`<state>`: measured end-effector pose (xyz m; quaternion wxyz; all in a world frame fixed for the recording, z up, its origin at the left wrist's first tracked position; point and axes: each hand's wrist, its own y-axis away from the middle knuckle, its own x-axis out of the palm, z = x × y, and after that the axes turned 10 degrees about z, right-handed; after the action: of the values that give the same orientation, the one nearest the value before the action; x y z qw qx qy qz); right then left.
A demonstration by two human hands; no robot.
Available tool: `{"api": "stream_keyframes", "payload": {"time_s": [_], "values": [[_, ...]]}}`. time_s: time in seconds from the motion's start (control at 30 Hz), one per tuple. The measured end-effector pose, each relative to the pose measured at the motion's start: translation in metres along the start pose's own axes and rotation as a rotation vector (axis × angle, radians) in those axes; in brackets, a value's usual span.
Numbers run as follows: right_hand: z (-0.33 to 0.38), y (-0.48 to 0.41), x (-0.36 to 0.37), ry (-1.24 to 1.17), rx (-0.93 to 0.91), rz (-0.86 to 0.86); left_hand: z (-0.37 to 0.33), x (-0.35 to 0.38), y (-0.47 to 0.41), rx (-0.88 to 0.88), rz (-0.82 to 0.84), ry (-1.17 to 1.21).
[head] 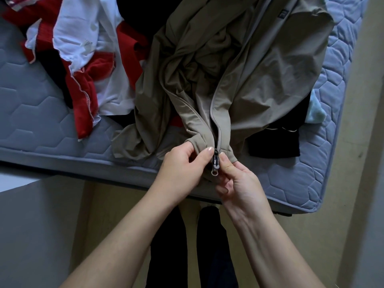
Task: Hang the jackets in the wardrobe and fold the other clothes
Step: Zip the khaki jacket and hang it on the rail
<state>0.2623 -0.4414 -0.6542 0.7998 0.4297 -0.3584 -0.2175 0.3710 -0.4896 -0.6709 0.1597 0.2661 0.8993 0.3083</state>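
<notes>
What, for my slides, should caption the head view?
Left hand and right hand pinch the beige jacket at its zipper, above the mattress.

A plain khaki-beige jacket (239,75) with a grey zip (216,129) lies on a blue-grey mattress (31,104) quilted in hexagons; at upper left, red and white clothes (83,59); at right, black fabric (274,142).

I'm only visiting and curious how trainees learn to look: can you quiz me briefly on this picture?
1. True or false: the beige jacket is on a hanger.
2. Whose grip is on its hem by the zipper pull? A left hand only; B right hand only; C both.
3. Fill in: the crumpled clothes left of it on the mattress are white, black and ____.
Key: 1 false; 2 C; 3 red.
</notes>
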Motion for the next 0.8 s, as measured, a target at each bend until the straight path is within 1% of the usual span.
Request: {"api": "stream_keyframes", "payload": {"time_s": [0.07,0.13,0.2,0.33,0.4,0.43,0.47,0.5,0.57,0.6,0.67,0.7,0.8], "values": [[-0.001,0.000,0.000,-0.016,0.016,-0.011,-0.001,0.000,-0.001,0.028,0.026,-0.064],[-0.003,-0.001,0.000,-0.072,0.016,-0.044,0.000,0.003,0.002,0.064,0.001,-0.154],[-0.007,-0.003,0.000,-0.117,0.010,-0.082,0.005,0.007,0.008,0.106,-0.037,-0.163],[-0.015,-0.004,-0.003,-0.183,0.054,-0.121,0.009,0.010,0.017,0.100,-0.036,-0.196],[-0.013,-0.004,-0.006,-0.158,0.091,-0.107,0.011,0.007,0.012,0.078,-0.035,-0.241],[-0.010,-0.002,-0.009,-0.054,0.097,-0.093,0.011,0.005,0.010,0.046,-0.026,-0.249],[-0.005,0.001,-0.013,0.137,0.084,-0.076,0.011,0.002,0.008,0.010,-0.004,-0.244],[-0.001,0.005,-0.017,0.383,0.054,-0.067,0.012,-0.001,0.006,-0.024,0.024,-0.235],[0.007,0.014,-0.026,0.865,-0.085,-0.095,0.012,-0.006,0.003,-0.067,0.043,-0.244],[0.010,0.018,-0.029,1.043,-0.199,-0.097,0.011,-0.007,0.002,-0.077,0.039,-0.266],[0.014,0.021,-0.029,1.256,-0.409,-0.006,0.006,-0.007,0.002,-0.075,0.069,-0.319],[0.015,0.021,-0.028,1.337,-0.478,0.048,0.004,-0.007,0.002,-0.068,0.093,-0.346],[0.016,0.016,-0.023,1.554,-0.603,0.142,-0.001,-0.007,0.001,-0.057,0.123,-0.407]]}}
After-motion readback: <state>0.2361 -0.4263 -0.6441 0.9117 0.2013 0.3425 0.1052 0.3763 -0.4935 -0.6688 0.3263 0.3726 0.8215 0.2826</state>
